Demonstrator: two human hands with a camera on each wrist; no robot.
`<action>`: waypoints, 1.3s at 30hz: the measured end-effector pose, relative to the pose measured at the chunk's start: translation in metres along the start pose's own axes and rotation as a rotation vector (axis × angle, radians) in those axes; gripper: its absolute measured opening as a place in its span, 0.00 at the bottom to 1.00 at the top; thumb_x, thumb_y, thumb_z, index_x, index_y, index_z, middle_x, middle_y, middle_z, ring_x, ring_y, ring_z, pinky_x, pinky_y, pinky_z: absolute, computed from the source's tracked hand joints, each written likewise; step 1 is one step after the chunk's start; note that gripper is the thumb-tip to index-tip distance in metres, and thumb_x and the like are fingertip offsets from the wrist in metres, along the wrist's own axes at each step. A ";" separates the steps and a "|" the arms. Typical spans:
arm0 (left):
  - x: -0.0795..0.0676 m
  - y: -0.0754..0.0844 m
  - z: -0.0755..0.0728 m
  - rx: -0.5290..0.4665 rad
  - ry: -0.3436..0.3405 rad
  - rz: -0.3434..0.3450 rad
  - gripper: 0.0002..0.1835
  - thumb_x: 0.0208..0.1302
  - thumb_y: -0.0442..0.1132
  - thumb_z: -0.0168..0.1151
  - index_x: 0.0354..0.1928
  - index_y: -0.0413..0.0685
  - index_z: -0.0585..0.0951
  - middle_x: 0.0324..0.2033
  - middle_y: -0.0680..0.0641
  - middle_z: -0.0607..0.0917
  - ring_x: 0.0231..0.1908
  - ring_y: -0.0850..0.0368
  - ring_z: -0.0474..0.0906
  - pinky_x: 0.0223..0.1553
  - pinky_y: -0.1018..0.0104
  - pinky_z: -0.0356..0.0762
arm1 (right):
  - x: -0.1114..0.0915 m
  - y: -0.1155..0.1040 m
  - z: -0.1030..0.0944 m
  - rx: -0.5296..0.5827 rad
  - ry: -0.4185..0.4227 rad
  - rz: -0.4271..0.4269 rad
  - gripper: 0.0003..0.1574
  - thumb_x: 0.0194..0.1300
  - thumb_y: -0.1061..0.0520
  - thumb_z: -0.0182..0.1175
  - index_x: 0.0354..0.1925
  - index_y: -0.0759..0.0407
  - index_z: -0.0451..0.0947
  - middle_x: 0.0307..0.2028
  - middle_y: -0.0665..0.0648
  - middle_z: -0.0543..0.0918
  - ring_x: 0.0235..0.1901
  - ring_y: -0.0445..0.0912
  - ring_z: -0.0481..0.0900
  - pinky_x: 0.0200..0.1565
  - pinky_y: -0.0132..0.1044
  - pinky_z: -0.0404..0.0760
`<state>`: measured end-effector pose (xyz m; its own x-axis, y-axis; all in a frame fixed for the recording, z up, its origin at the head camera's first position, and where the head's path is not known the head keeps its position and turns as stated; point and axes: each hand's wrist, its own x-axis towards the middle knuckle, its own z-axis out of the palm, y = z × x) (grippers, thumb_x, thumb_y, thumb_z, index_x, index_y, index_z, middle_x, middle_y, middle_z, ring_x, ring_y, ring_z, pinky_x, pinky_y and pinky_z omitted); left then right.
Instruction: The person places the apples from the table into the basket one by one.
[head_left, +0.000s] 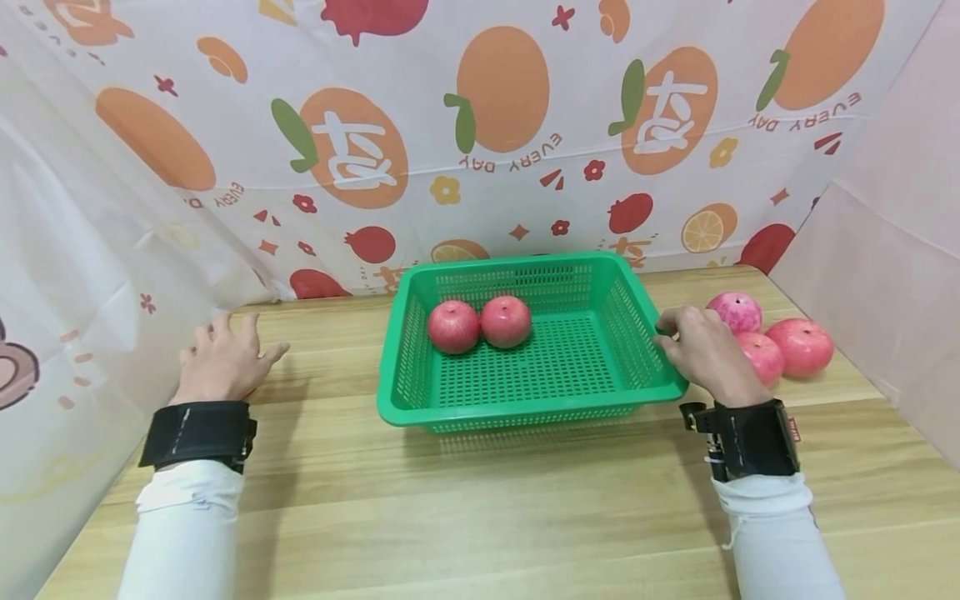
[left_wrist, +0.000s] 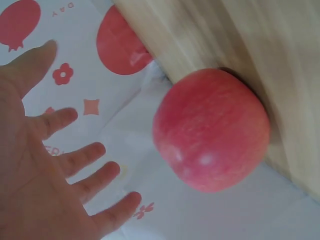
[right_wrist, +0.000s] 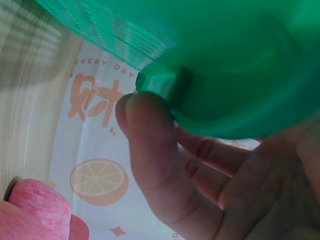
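White cloth printed with fruit [head_left: 502, 212] hangs behind the green plastic basket [head_left: 525, 406], and a pale wooden table [head_left: 517, 525] spreads beneath it. The basket has two apples inside, toward its left and far side, with the rest of its slotted floor bare.

Left of the basket, the left hand [head_left: 225, 358] is released, its fingers spread and apparently holding nothing. Just right of the basket, the right hand [head_left: 708, 350] grips its rim, thumb on one side and curled fingers on the other.

One apple [left_wrist: 211, 130] sits on the table left of the basket, near the left palm with a gap between. Three more cluster right of the basket: a large one [head_left: 800, 347], a paler one [head_left: 761, 356] and a mottled one [head_left: 736, 312]. The pair in the basket [head_left: 453, 327] [head_left: 506, 322] look to be touching.

For handling the basket by its rim, a firm but light pinch seems best, kept level, since one-sided lifting could roll the loose pair. Right knuckles should stay clear of the cluster beside the basket. The left palm would do well to cup the round apple from above.
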<state>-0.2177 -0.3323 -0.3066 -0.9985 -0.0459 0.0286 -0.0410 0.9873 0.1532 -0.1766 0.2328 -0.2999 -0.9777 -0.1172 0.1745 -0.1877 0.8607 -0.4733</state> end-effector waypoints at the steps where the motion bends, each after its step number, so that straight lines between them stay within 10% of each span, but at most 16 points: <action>1: 0.000 -0.001 0.001 -0.001 -0.005 -0.014 0.42 0.76 0.58 0.50 0.71 0.27 0.54 0.63 0.16 0.51 0.61 0.13 0.47 0.52 0.17 0.54 | 0.000 0.000 0.000 0.000 0.000 0.000 0.11 0.69 0.69 0.60 0.45 0.79 0.81 0.39 0.73 0.84 0.36 0.59 0.81 0.41 0.55 0.86; 13: -0.008 -0.012 0.008 -0.062 -0.129 -0.158 0.44 0.73 0.57 0.53 0.71 0.29 0.48 0.59 0.14 0.45 0.58 0.05 0.41 0.47 0.06 0.43 | 0.000 -0.001 0.000 0.004 -0.009 0.008 0.11 0.69 0.69 0.60 0.45 0.79 0.81 0.39 0.73 0.84 0.35 0.59 0.80 0.41 0.55 0.86; 20: -0.010 -0.015 0.012 -0.061 -0.194 -0.205 0.39 0.72 0.50 0.55 0.65 0.27 0.48 0.48 0.19 0.50 0.48 0.09 0.53 0.42 0.17 0.69 | 0.000 0.000 -0.001 0.008 -0.017 0.008 0.12 0.69 0.69 0.61 0.46 0.79 0.80 0.39 0.73 0.83 0.34 0.59 0.80 0.41 0.55 0.86; 39: -0.014 -0.026 0.025 -0.034 -0.100 -0.183 0.41 0.74 0.44 0.57 0.74 0.33 0.45 0.49 0.12 0.51 0.45 0.11 0.59 0.40 0.21 0.72 | -0.001 0.000 -0.001 -0.003 -0.001 0.002 0.11 0.69 0.68 0.61 0.46 0.79 0.81 0.40 0.73 0.84 0.37 0.60 0.80 0.42 0.55 0.85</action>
<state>-0.2038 -0.3530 -0.3359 -0.9730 -0.2074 -0.1011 -0.2230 0.9580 0.1803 -0.1759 0.2329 -0.2992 -0.9782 -0.1156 0.1726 -0.1851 0.8624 -0.4711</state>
